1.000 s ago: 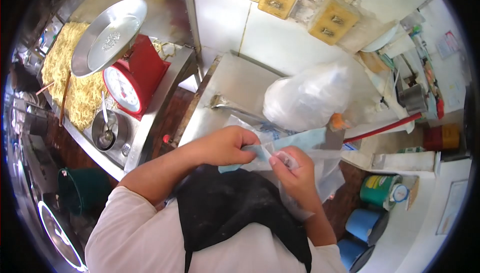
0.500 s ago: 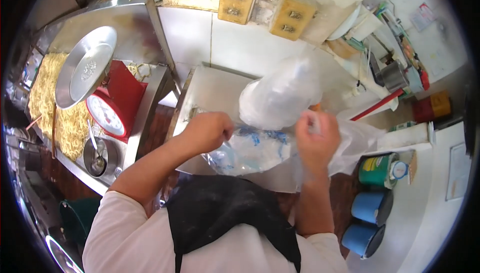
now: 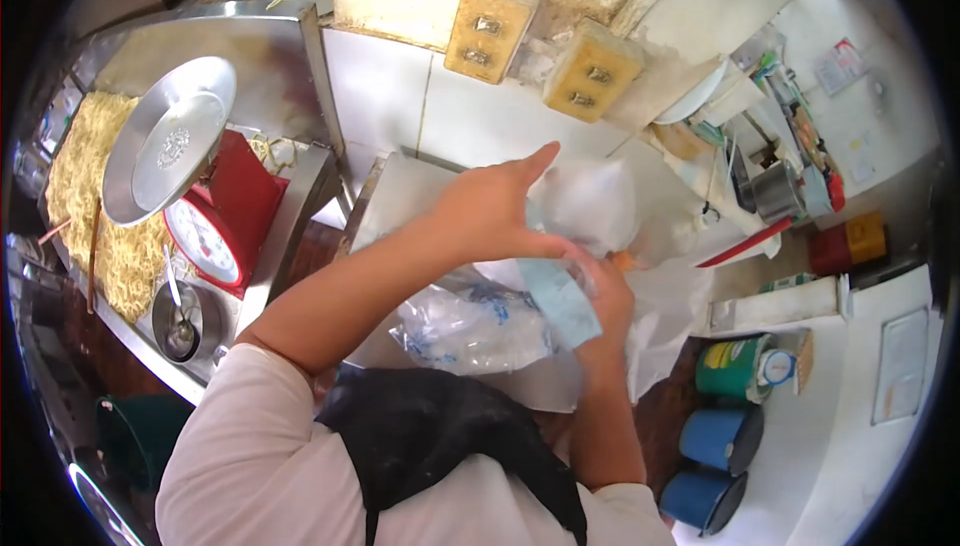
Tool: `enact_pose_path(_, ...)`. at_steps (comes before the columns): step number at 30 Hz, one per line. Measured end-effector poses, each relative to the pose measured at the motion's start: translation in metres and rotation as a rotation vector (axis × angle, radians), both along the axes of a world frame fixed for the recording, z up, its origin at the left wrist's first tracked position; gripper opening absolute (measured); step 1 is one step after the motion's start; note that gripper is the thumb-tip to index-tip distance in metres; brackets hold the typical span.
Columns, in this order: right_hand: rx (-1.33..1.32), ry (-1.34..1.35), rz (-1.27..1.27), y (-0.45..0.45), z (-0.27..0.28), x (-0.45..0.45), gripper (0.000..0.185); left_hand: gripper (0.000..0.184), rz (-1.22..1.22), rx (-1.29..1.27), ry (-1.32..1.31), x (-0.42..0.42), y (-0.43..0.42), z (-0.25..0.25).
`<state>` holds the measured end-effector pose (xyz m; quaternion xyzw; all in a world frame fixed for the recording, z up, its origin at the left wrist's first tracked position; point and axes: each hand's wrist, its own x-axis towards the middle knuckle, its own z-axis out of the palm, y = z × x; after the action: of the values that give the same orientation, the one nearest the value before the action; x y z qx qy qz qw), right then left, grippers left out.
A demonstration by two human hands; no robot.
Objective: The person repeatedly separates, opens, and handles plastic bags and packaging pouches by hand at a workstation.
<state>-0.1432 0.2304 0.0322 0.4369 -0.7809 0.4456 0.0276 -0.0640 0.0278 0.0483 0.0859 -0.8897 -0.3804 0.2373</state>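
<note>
My left hand (image 3: 505, 208) reaches across the counter, its thumb and forefinger spread wide beside a bulging white plastic bag (image 3: 592, 204). The thumb tip comes close to my right hand (image 3: 606, 294), whose fingers are curled at the upper part of a light blue strip (image 3: 562, 304), thin like plastic or paper. This strip passes behind my left thumb and hangs over my right wrist. Below my hands lies a clear plastic packet with blue print (image 3: 470, 321). A sheet of whitish plastic (image 3: 668, 311) spreads out to the right.
At left, a red scale (image 3: 238, 211) with a metal pan (image 3: 170, 141) stands by a tray of yellow noodles (image 3: 75, 191). A metal pot (image 3: 185, 321) holds a spoon. Blue containers (image 3: 720, 436) and a green can (image 3: 730, 366) are at right. Switch boxes (image 3: 490, 28) are on the wall.
My left hand has moved right and up from the packet's left side, and its fingers have spread. The light blue strip now shows at my right hand. The view has shifted slightly.
</note>
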Motion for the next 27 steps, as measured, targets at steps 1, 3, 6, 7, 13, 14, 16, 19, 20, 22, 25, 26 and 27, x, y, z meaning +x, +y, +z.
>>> enact_pose_path(1, 0.032, -0.023, 0.022, 0.005, 0.000, -0.002, 0.027, 0.110, -0.017, 0.030, -0.051, -0.006, 0.003, 0.003)
enact_pose_path(3, 0.094, -0.072, 0.064, 0.013, 0.002, -0.007, 0.034, 0.112, -0.037, 0.061, -0.096, -0.012, 0.006, 0.005)
enact_pose_path(6, -0.213, -0.295, -0.179, 0.023, -0.001, -0.021, 0.043, 0.110, -0.041, 0.068, -0.062, -0.020, 0.008, 0.002)
enact_pose_path(7, -0.203, -0.124, -0.182, 0.021, 0.006, -0.028, 0.043, 0.109, -0.042, 0.071, -0.041, -0.022, 0.008, -0.002)
enact_pose_path(13, -0.218, -0.247, -0.022, -0.004, 0.002, -0.069, 0.045, 0.102, -0.118, 0.129, -0.086, -0.028, 0.004, -0.003)
enact_pose_path(14, -0.248, -0.333, -0.047, -0.004, -0.011, -0.075, 0.046, 0.101, -0.139, 0.157, -0.105, -0.029, 0.003, -0.001)
enact_pose_path(16, -0.292, -0.473, -0.080, -0.006, -0.018, -0.076, 0.049, 0.101, -0.145, 0.168, -0.103, -0.029, 0.000, -0.002)
enact_pose_path(19, -0.326, -0.558, -0.019, -0.005, -0.019, -0.068, 0.055, 0.099, -0.157, 0.203, -0.036, -0.029, -0.004, -0.013)
enact_pose_path(20, -0.327, -0.529, 0.061, -0.002, -0.018, -0.065, 0.057, 0.099, -0.164, 0.216, -0.002, -0.030, -0.005, -0.019)
enact_pose_path(22, -0.284, -0.454, 0.117, -0.001, -0.019, -0.065, 0.063, 0.098, -0.136, 0.229, 0.010, -0.028, -0.004, -0.025)
enact_pose_path(25, -0.199, -0.384, 0.069, 0.000, -0.030, -0.071, 0.070, 0.097, -0.121, 0.235, -0.015, -0.030, 0.000, -0.033)
enact_pose_path(26, -0.203, -0.412, 0.079, -0.002, -0.036, -0.071, 0.071, 0.097, -0.117, 0.233, -0.030, -0.031, 0.000, -0.034)
enact_pose_path(27, -0.209, -0.440, 0.089, -0.004, -0.040, -0.070, 0.072, 0.095, -0.117, 0.226, -0.036, -0.031, 0.001, -0.037)
